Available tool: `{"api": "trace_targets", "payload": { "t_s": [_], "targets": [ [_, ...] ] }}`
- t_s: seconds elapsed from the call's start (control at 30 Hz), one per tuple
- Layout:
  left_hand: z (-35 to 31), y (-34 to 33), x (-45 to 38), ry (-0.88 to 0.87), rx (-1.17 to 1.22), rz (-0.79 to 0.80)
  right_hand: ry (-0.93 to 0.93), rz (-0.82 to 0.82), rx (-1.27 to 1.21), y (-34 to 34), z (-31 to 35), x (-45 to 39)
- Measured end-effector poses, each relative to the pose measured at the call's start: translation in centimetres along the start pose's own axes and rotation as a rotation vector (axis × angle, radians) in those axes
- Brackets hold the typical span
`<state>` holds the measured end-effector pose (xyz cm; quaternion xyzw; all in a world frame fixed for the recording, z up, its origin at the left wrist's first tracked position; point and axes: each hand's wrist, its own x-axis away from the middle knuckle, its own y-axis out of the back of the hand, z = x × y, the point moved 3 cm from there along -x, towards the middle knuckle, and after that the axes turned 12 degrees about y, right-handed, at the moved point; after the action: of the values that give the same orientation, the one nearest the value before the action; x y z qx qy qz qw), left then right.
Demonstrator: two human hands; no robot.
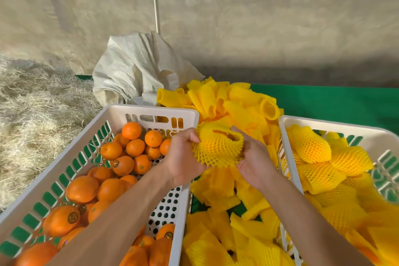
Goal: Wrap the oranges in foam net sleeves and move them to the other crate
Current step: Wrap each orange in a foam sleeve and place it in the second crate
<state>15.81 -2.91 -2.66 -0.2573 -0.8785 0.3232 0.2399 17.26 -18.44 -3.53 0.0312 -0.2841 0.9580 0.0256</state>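
Between the two crates I hold a yellow foam net sleeve stretched over an orange; a sliver of orange peel shows through its open top. My left hand grips the sleeve's left edge, fingers curled into the mesh. My right hand holds its right side and underside. The white left crate contains several bare oranges. The white right crate holds several oranges wrapped in sleeves.
A heap of empty yellow sleeves lies between and behind the crates on a green surface. A white woven sack stands behind the left crate. Straw covers the ground at left. A concrete wall rises behind.
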Motion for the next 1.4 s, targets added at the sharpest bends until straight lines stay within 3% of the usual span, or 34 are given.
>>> {"api": "trace_targets", "payload": {
  "t_s": [0.07, 0.13, 0.2, 0.3, 0.37, 0.47, 0.57, 0.67, 0.83, 0.97, 1.1, 1.2, 1.3, 1.4],
  "targets": [
    [0.0, 0.3, -0.1, -0.014, 0.045, -0.008, 0.056, -0.041, 0.079, 0.4, -0.3, -0.3],
    [-0.3, 0.2, -0.3, -0.031, -0.008, -0.046, 0.141, -0.059, 0.313, 0.5, -0.5, -0.3],
    [-0.5, 0.4, -0.6, -0.102, -0.165, -0.184, 0.274, -0.059, 0.507, 0.4, -0.2, -0.1],
    [-0.8, 1.1, -0.2, -0.357, -0.364, -0.476, 0.408, 0.088, 0.444, -0.4, 0.6, 0.4],
    [-1.0, 1.1, 0.2, -0.482, -0.509, -0.503, 0.401, 0.218, 0.488, -1.5, 0.0, 1.1],
    [-0.6, 0.5, 0.4, -0.484, -0.701, -0.505, 0.401, 0.264, 0.488, -1.9, -0.8, 1.6],
    [-0.2, -0.5, 0.5, -0.49, -0.747, -0.486, 0.484, 0.032, 0.416, -0.8, 0.4, 1.3],
    [0.0, -0.5, 0.8, -0.515, -0.898, -0.541, 0.513, -0.275, 0.08, 0.9, 2.8, 0.8],
    [0.4, 0.6, 0.4, -0.49, -1.157, -0.607, 0.504, -0.36, 0.194, 2.9, 3.4, -0.3],
    [-0.4, 2.3, 0.2, -0.465, -1.3, -0.64, 0.219, -0.062, 0.599, 2.8, 0.2, -1.5],
    [-1.3, 5.0, -0.2, -0.44, -1.234, -0.669, -0.018, 0.478, 1.438, 3.7, -4.0, -1.4],
    [-1.6, 8.8, -0.4, -0.306, -1.334, -0.782, -0.229, 0.758, 1.681, 4.0, -5.5, -0.5],
    [-0.8, 13.5, -0.2, 0.094, -1.716, -0.86, -0.53, 0.894, 1.782, 3.8, -5.4, 0.8],
    [1.0, 16.3, 1.0, 0.391, -1.715, -0.823, -0.705, 1.005, 1.853, 3.4, -5.4, 1.9]
  ]
}}
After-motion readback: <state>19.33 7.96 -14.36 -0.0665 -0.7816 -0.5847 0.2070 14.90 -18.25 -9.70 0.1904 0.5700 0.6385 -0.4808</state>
